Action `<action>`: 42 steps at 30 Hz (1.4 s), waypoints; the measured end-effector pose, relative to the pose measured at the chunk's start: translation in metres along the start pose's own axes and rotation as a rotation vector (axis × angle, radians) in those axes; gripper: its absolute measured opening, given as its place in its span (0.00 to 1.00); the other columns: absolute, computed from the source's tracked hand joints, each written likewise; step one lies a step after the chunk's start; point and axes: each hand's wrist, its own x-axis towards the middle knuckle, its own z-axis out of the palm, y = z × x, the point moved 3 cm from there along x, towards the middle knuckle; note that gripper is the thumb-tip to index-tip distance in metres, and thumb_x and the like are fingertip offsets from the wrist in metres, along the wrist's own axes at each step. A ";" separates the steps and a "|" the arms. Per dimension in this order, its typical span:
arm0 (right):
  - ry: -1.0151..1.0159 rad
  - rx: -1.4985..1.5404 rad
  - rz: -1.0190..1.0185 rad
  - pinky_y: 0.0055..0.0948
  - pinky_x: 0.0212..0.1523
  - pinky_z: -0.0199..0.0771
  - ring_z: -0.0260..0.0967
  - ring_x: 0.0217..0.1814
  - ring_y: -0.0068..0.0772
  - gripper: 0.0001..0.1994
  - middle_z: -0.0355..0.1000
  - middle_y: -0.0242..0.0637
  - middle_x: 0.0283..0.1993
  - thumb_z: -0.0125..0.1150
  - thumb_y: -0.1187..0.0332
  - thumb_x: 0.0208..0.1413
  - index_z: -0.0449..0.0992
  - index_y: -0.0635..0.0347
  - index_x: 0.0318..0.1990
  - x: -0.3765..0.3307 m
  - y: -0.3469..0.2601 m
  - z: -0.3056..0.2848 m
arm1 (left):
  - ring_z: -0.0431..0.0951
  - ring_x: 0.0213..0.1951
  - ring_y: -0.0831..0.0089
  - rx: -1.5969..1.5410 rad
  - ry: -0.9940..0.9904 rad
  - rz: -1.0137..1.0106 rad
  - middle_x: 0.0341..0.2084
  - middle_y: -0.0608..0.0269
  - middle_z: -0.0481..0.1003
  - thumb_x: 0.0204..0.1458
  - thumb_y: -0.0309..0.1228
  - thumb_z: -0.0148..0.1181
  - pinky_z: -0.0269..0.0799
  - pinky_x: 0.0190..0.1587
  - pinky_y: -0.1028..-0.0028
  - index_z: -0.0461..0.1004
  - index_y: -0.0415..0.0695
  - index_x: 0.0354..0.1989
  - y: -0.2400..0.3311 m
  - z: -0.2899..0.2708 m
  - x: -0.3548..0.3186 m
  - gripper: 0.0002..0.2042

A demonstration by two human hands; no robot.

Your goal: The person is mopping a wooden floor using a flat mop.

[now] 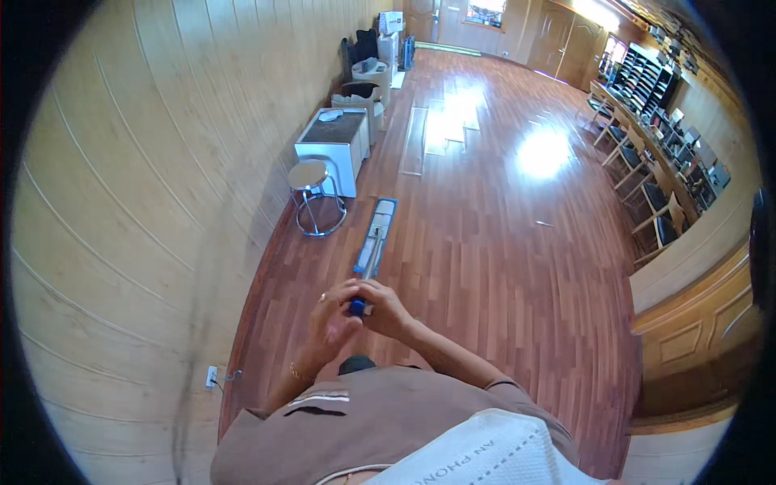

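Note:
A flat mop [383, 214] with a long, blue-edged rectangular head lies on the wooden floor ahead of me. Its metal pole rises toward my chest and ends in a blue grip. My right hand [387, 310] is closed around the pole near that blue end. Beside it, my left hand [330, 317] is cupped with thumb and fingers apart; its fingertips reach the pole next to my right hand, and part of the palm shows. A bracelet circles the left wrist.
Along the left wall stand a round stool [308, 175], a white cabinet [335, 139] and bins [360, 97]. Flat clear strips [414, 141] lie farther ahead. A small pale object [544, 224] is on the floor. Chairs [664, 226] line a long counter at right.

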 end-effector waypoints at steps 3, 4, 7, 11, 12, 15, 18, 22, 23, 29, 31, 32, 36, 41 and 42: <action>-0.162 0.646 0.403 0.39 0.46 0.73 0.70 0.47 0.50 0.18 0.72 0.44 0.45 0.67 0.71 0.41 0.72 0.58 0.43 0.011 0.020 0.027 | 0.69 0.56 0.50 0.368 -0.022 0.077 0.55 0.44 0.68 0.52 0.39 0.64 0.65 0.58 0.60 0.70 0.41 0.52 0.013 -0.013 0.002 0.22; -0.211 0.233 0.045 0.39 0.47 0.73 0.70 0.48 0.51 0.18 0.72 0.43 0.45 0.66 0.72 0.40 0.72 0.57 0.43 0.015 0.013 0.024 | 0.69 0.56 0.49 0.458 -0.011 0.076 0.55 0.44 0.68 0.51 0.38 0.64 0.64 0.58 0.59 0.71 0.42 0.51 0.011 -0.015 0.003 0.21; -0.163 -0.171 -0.125 0.39 0.44 0.68 0.70 0.49 0.44 0.14 0.72 0.39 0.40 0.61 0.68 0.42 0.74 0.54 0.40 0.036 0.034 0.040 | 0.77 0.46 0.53 0.496 0.071 0.084 0.42 0.50 0.76 0.50 0.31 0.65 0.72 0.49 0.62 0.75 0.43 0.42 0.007 -0.032 0.011 0.12; -0.472 -0.320 0.054 0.42 0.38 0.60 0.70 0.40 0.38 0.07 0.69 0.29 0.31 0.61 0.68 0.40 0.71 0.50 0.30 0.048 0.158 0.044 | 0.80 0.38 0.58 0.447 0.012 0.127 0.31 0.56 0.79 0.48 0.25 0.64 0.76 0.42 0.65 0.77 0.42 0.33 0.011 -0.038 0.026 0.05; -0.545 -0.362 0.107 0.43 0.39 0.60 0.70 0.40 0.38 0.08 0.69 0.29 0.31 0.60 0.68 0.40 0.71 0.50 0.30 0.050 0.181 0.041 | 0.80 0.38 0.58 0.436 -0.064 0.090 0.30 0.56 0.79 0.47 0.25 0.65 0.76 0.43 0.65 0.77 0.42 0.31 0.011 -0.038 0.031 0.04; -0.462 -0.373 0.202 0.43 0.39 0.60 0.70 0.42 0.38 0.08 0.69 0.30 0.32 0.60 0.69 0.40 0.70 0.49 0.31 0.057 0.259 0.049 | 0.80 0.39 0.58 0.323 -0.034 0.037 0.30 0.54 0.79 0.44 0.23 0.68 0.75 0.46 0.65 0.78 0.40 0.30 -0.008 -0.042 0.054 0.06; -0.479 -0.447 0.218 0.41 0.39 0.59 0.70 0.45 0.37 0.08 0.70 0.29 0.34 0.58 0.71 0.41 0.70 0.48 0.31 0.077 0.286 0.046 | 0.80 0.40 0.57 0.234 0.069 -0.019 0.31 0.52 0.79 0.41 0.22 0.67 0.75 0.45 0.65 0.77 0.39 0.29 -0.048 -0.042 0.066 0.06; -0.434 -0.465 0.403 0.43 0.39 0.56 0.69 0.46 0.32 0.05 0.70 0.24 0.36 0.56 0.69 0.45 0.71 0.45 0.30 0.065 0.334 0.026 | 0.80 0.43 0.57 0.231 -0.106 -0.057 0.34 0.51 0.79 0.40 0.23 0.68 0.75 0.46 0.65 0.78 0.39 0.29 -0.084 -0.025 0.078 0.07; -0.370 -0.443 0.405 0.42 0.39 0.56 0.69 0.46 0.31 0.04 0.70 0.23 0.35 0.56 0.68 0.46 0.71 0.44 0.30 0.060 0.337 0.011 | 0.79 0.44 0.57 0.232 -0.134 0.006 0.35 0.51 0.79 0.40 0.24 0.68 0.75 0.47 0.64 0.78 0.39 0.30 -0.091 -0.013 0.085 0.07; -0.180 -0.572 0.559 0.42 0.40 0.56 0.70 0.47 0.29 0.03 0.71 0.22 0.36 0.58 0.65 0.44 0.74 0.43 0.29 0.025 0.359 -0.068 | 0.80 0.44 0.60 0.208 -0.314 0.198 0.34 0.57 0.80 0.42 0.30 0.69 0.72 0.48 0.62 0.79 0.43 0.29 -0.106 0.035 0.122 0.08; -0.153 -0.663 0.582 0.44 0.41 0.57 0.70 0.47 0.28 0.04 0.72 0.22 0.37 0.59 0.64 0.44 0.74 0.45 0.30 0.011 0.346 -0.075 | 0.80 0.44 0.61 0.198 -0.337 0.221 0.34 0.58 0.80 0.42 0.31 0.68 0.69 0.49 0.63 0.78 0.44 0.29 -0.109 0.041 0.122 0.07; -0.129 -0.720 0.613 0.44 0.42 0.59 0.70 0.48 0.28 0.04 0.72 0.22 0.38 0.58 0.65 0.45 0.74 0.45 0.31 -0.003 0.343 -0.086 | 0.80 0.44 0.61 0.178 -0.362 0.236 0.34 0.58 0.80 0.42 0.31 0.68 0.69 0.49 0.63 0.78 0.44 0.29 -0.109 0.049 0.122 0.07; 0.057 -0.882 0.701 0.40 0.41 0.62 0.70 0.47 0.29 0.05 0.72 0.26 0.36 0.57 0.66 0.41 0.75 0.42 0.29 -0.067 0.331 -0.130 | 0.78 0.47 0.65 0.099 -0.552 0.289 0.35 0.62 0.80 0.43 0.32 0.68 0.66 0.51 0.63 0.78 0.46 0.29 -0.104 0.089 0.128 0.07; 0.440 -0.590 1.139 0.42 0.46 0.71 0.74 0.46 0.36 0.08 0.77 0.33 0.39 0.58 0.67 0.45 0.81 0.44 0.33 -0.160 0.293 -0.161 | 0.77 0.47 0.65 -0.028 -0.798 0.404 0.36 0.65 0.79 0.41 0.36 0.69 0.64 0.51 0.63 0.75 0.48 0.30 -0.104 0.141 0.116 0.11; 0.332 -0.835 1.008 0.42 0.46 0.72 0.74 0.45 0.39 0.08 0.77 0.35 0.39 0.58 0.67 0.45 0.81 0.45 0.33 -0.172 0.273 -0.160 | 0.76 0.48 0.64 -0.061 -0.856 0.402 0.39 0.65 0.78 0.41 0.37 0.70 0.63 0.51 0.61 0.75 0.48 0.31 -0.107 0.149 0.111 0.12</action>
